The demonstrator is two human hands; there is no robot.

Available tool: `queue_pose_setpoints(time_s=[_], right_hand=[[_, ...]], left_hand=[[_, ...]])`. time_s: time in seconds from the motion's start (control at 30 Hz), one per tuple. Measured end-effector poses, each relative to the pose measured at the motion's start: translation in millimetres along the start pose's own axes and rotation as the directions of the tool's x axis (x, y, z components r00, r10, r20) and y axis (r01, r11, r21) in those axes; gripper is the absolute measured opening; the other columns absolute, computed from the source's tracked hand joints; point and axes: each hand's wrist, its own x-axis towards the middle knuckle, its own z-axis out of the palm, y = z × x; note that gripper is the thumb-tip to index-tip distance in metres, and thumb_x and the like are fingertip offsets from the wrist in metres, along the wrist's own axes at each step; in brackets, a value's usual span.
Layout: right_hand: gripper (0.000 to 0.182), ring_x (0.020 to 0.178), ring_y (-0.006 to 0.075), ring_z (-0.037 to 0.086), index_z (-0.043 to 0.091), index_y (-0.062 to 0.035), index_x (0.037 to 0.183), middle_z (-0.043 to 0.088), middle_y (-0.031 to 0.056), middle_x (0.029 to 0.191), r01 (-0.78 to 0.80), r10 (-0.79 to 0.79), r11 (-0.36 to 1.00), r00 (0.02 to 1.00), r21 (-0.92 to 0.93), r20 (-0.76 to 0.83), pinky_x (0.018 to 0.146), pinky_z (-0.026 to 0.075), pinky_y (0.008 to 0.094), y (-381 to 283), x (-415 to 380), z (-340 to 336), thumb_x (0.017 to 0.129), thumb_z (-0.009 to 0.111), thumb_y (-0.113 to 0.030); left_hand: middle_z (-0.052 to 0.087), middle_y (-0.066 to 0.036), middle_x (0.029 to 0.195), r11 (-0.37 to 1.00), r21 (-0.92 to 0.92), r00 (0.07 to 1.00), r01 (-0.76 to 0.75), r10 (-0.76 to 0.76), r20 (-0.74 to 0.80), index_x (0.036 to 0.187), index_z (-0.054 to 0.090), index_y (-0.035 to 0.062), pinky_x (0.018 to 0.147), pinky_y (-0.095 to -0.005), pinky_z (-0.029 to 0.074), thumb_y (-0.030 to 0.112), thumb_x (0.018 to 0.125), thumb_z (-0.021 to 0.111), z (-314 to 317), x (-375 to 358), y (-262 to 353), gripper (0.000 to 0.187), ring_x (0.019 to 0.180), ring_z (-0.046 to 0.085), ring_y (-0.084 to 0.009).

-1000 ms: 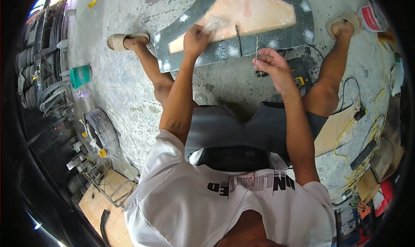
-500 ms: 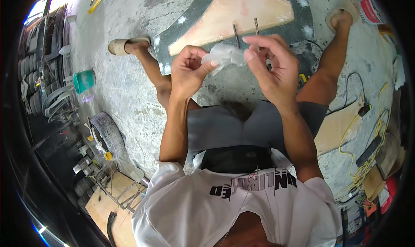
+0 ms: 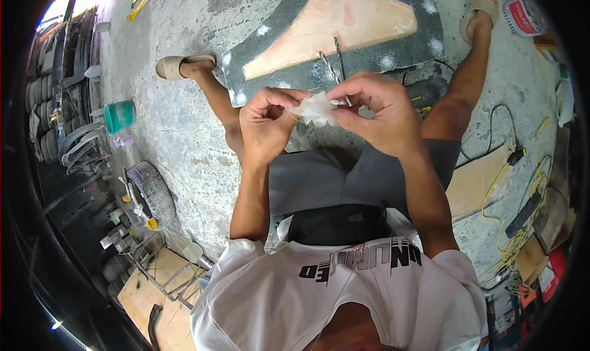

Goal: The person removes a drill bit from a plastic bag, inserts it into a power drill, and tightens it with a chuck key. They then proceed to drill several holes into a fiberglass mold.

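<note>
Left hand: pinching the clear plastic bag.
Right hand: grips drill bits at the bag's mouth.
Advice: keep the mouth spread.

We see a short-sleeved white cotton T-shirt with bold black block lettering across the chest, upside down from our viewpoint; the legible part reads "UNLIMITED". Sleeves end above the elbow, forearms bare. Below it, dark grey knee-length shorts. A black mesh-textured pouch sits at the waist, between shirt hem and shorts. Lower legs bare. Footwear: beige slip-on sandals, one on the left foot, one on the right foot. No gloves on either hand.
</note>
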Motion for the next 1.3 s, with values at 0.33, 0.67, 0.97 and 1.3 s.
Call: queue_pose_setpoints(time_s=[0.33,0.67,0.97,1.3], right_hand=[[0.018,0.083,0.0136,0.065,0.072,0.0019,0.106,0.07,0.0102,0.102,0.2,-0.195,0.979,0.974,0.033,-0.115,0.074,0.051,0.0248,5,-3,12,0.089,0.075,0.0],[0.022,0.097,0.0234,0.071,0.062,-0.0017,0.122,0.069,0.0184,0.117,0.128,0.123,0.773,0.931,0.622,-0.345,0.084,0.055,0.0334,-1,-8,-31,0.103,0.059,-0.012],[0.024,0.099,0.0211,0.069,0.061,-0.0052,0.126,0.068,0.0158,0.121,0.099,0.133,0.727,0.951,0.68,-0.281,0.09,0.053,0.0346,11,-18,-29,0.104,0.058,-0.013],[0.027,0.094,0.0192,0.07,0.06,-0.0021,0.128,0.071,0.0154,0.114,-0.078,0.2,0.867,0.959,0.493,-0.201,0.084,0.052,0.0302,38,-13,-8,0.102,0.061,-0.01]], left_hand=[[0.073,-0.018,0.107,0.995,0.101,1.0,0.021,-0.018,-0.023,0.092,0.062,0.0003,0.091,-0.0339,0.057,-0.013,0.088,0.07,-6,-14,21,0.016,0.103,0.07,-0.0212],[0.071,-0.007,0.107,0.959,0.069,0.953,0.274,-0.262,-0.152,0.115,0.059,-0.0006,0.091,-0.0251,0.05,-0.006,0.095,0.064,-59,2,-36,0.021,0.1,0.066,-0.011],[0.061,-0.014,0.137,0.596,0.797,0.995,0.098,-0.078,-0.064,0.149,0.045,-0.0017,0.103,-0.0301,0.047,0.015,0.098,0.069,-52,51,-73,0.059,0.117,0.063,-0.0189],[0.072,-0.008,0.097,0.935,0.081,0.923,0.345,-0.354,0.15,0.127,0.064,-0.001,0.083,-0.0286,0.052,0.011,0.104,0.059,43,4,-7,0.026,0.089,0.067,-0.0143]])
